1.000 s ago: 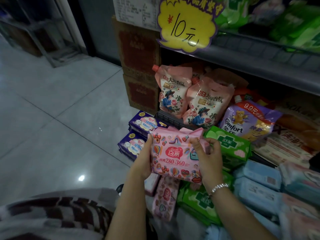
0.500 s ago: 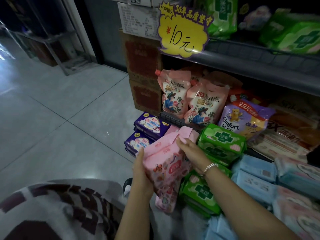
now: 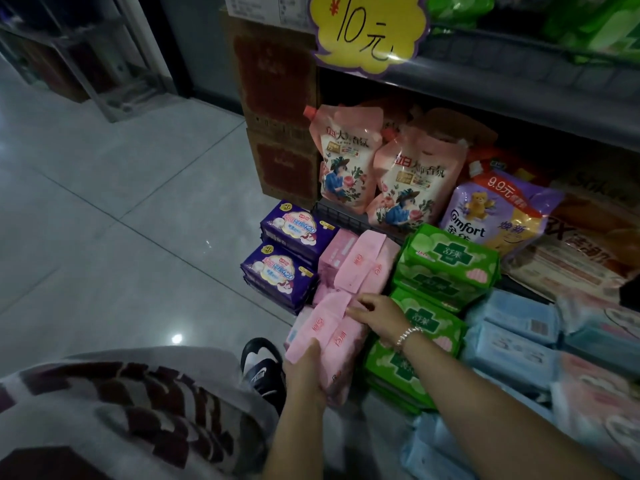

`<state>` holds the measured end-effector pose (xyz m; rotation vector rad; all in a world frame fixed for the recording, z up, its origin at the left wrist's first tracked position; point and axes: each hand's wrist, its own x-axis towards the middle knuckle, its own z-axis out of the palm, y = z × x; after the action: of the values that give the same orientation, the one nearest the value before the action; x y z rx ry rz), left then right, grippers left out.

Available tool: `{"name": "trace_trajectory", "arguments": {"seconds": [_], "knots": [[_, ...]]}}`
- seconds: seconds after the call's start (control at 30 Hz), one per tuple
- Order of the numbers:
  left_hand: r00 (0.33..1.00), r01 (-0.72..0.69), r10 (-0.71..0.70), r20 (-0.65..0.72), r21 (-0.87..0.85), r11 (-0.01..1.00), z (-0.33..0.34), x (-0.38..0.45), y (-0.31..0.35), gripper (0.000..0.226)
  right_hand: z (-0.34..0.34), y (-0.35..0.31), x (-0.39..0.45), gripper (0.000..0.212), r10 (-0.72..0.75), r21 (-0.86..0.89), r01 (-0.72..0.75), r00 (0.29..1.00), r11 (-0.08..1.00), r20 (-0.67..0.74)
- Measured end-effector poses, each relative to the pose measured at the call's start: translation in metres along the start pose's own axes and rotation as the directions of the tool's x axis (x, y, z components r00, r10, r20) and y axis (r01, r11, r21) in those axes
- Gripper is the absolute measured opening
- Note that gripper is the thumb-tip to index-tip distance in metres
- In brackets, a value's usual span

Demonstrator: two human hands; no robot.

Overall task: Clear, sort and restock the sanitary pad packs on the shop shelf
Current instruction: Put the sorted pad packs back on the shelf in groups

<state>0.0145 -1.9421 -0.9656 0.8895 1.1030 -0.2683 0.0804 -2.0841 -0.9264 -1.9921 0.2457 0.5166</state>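
Observation:
A pink pad pack (image 3: 325, 336) lies plain side up at the front of the pink row, between the purple packs (image 3: 280, 271) and the green packs (image 3: 446, 268). My left hand (image 3: 306, 372) grips its near left edge. My right hand (image 3: 379, 315) rests on its far right corner with curled fingers, bracelet on the wrist. Another pink pack (image 3: 363, 265) lies just behind it. Pale blue packs (image 3: 512, 327) lie to the right of the green ones.
Pink refill pouches (image 3: 349, 157) and a purple Comfort bag (image 3: 495, 213) stand behind in a black crate (image 3: 346, 218). A yellow price sign (image 3: 370, 32) hangs from the upper shelf. Brown cartons (image 3: 277, 109) stand at left. My sandal (image 3: 261, 365) is on the tiled floor.
The pink pack has been turned over from printed side up and lowered onto the front of the pink row. Both hands followed it down.

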Motion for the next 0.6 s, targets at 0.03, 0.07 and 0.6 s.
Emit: {"name": "trace_trajectory", "arguments": {"seconds": [0.03, 0.07, 0.6], "knots": [[0.999, -0.02, 0.021, -0.043, 0.025, 0.999, 0.001, -0.004, 0.0, 0.053, 0.001, 0.001, 0.002, 0.02, -0.011, -0.046, 0.012, 1.0, 0.999, 0.008], [0.995, -0.038, 0.042, -0.091, 0.049, 0.998, 0.002, -0.004, -0.001, 0.049, 0.003, 0.002, 0.005, 0.016, -0.015, -0.071, 0.016, 1.0, 0.997, 0.013], [0.967, -0.102, 0.205, -0.154, 0.506, 0.857, -0.002, 0.001, -0.014, 0.051, 0.014, 0.012, -0.011, 0.023, -0.039, 0.015, 0.043, 0.975, 0.999, -0.221]]}}
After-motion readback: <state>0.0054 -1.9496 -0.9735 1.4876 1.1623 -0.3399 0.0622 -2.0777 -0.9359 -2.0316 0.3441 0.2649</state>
